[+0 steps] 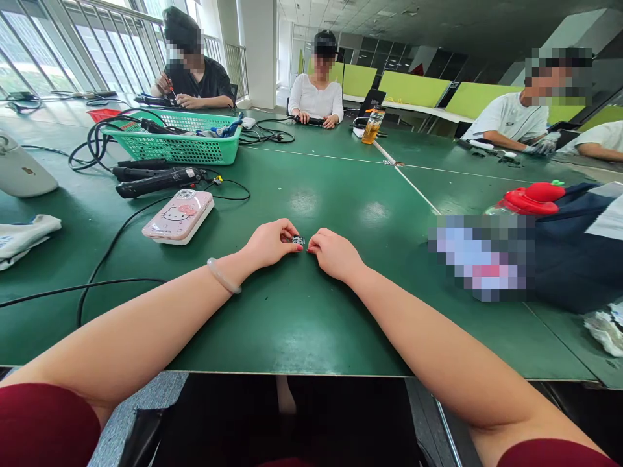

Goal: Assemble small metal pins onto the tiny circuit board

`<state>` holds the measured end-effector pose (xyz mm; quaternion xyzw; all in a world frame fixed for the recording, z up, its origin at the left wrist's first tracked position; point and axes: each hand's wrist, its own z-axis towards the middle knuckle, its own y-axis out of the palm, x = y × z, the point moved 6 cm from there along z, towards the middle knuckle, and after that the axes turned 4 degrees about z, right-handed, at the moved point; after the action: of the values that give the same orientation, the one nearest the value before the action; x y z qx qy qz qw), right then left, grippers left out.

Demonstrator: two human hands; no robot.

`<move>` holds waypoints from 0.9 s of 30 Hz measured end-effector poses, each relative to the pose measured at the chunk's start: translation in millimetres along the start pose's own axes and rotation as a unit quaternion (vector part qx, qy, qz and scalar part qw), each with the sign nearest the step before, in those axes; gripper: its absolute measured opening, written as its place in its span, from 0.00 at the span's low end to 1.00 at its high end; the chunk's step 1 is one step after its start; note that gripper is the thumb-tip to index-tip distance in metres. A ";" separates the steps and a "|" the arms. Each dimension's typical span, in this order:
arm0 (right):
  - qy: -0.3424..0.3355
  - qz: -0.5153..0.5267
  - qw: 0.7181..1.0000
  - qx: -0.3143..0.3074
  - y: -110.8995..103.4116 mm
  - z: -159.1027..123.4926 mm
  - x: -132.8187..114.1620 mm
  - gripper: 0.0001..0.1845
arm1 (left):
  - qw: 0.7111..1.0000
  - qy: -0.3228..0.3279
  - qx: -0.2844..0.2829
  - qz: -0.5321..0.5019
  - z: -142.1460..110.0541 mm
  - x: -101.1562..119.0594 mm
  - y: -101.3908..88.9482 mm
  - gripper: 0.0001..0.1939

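My left hand point(269, 244), with a pale bangle at the wrist, pinches a small silvery metal piece with cut-outs point(298, 240) between thumb and fingers. The piece is held low over the green table point(292, 318), too small to name exactly. Just right of it, my right hand point(335, 253) has its fingers closed in a pinch, a narrow gap from the piece. Whatever lies between those right fingertips, if anything, is hidden. A pink phone-shaped case with a cartoon cat point(178, 216) lies left of my left hand.
Black corded tools point(160, 180) and a green basket point(178, 139) with cables stand at the left back. A black cable point(109, 259) runs toward the near left. On the right are a red-topped bottle point(533, 198) and dark cloth point(579, 250). Several people sit around the table.
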<state>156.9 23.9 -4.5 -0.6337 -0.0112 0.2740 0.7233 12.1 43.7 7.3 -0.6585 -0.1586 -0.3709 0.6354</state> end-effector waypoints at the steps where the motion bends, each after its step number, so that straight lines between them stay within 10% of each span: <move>1: -0.003 0.003 1.000 0.012 -1.9 -0.4 0.1 0.09 | 1.000 0.002 -0.001 0.002 0.0 -0.1 0.1 0.14; 9: -0.072 0.048 0.988 0.126 -21.1 -7.4 -13.6 0.09 | 0.998 0.053 -0.025 -0.009 -0.2 3.9 5.1 0.14; 27: -0.085 -0.036 0.995 0.026 0.9 -6.8 -22.3 0.14 | 0.999 -0.018 0.047 0.009 10.1 -15.9 -9.9 0.13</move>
<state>140.1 8.6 0.7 -0.5886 -0.0881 0.3006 0.7452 -2.4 58.9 4.3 -0.6359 -0.1818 -0.3454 0.6658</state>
